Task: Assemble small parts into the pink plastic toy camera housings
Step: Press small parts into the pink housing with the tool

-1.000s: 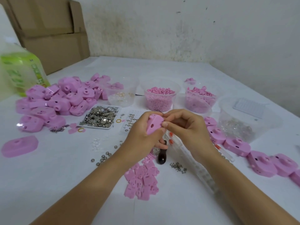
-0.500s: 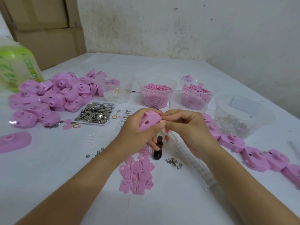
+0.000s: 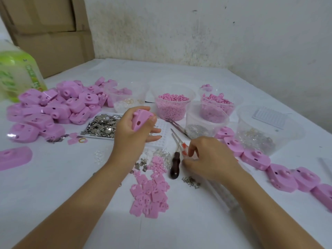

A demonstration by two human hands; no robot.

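Observation:
My left hand (image 3: pixel 133 133) grips a pink toy camera housing (image 3: pixel 142 118) and holds it up above the table, its side hole facing me. My right hand (image 3: pixel 210 159) is down at the table, thumb and curled fingertips pinching the red-gripped tweezers (image 3: pixel 179 142) that lie beside a dark-handled screwdriver (image 3: pixel 175 167). Flat pink plates (image 3: pixel 149 194) lie in a heap between my forearms, with small metal clips (image 3: pixel 191 182) to their right. A tray of silver metal pieces (image 3: pixel 102 125) sits left of my left hand.
A pile of pink housings (image 3: pixel 53 108) fills the left side, and a row of housings (image 3: pixel 280 177) runs along the right. Clear tubs hold pink pellets (image 3: pixel 172 105), pink parts (image 3: pixel 217 105) and metal bits (image 3: pixel 265 133). A green bottle (image 3: pixel 16 76) and cardboard boxes (image 3: pixel 50 33) stand at the back left.
My right hand has left the housing and dropped to the table at the tweezers. My left hand has lifted the housing slightly up and to the left.

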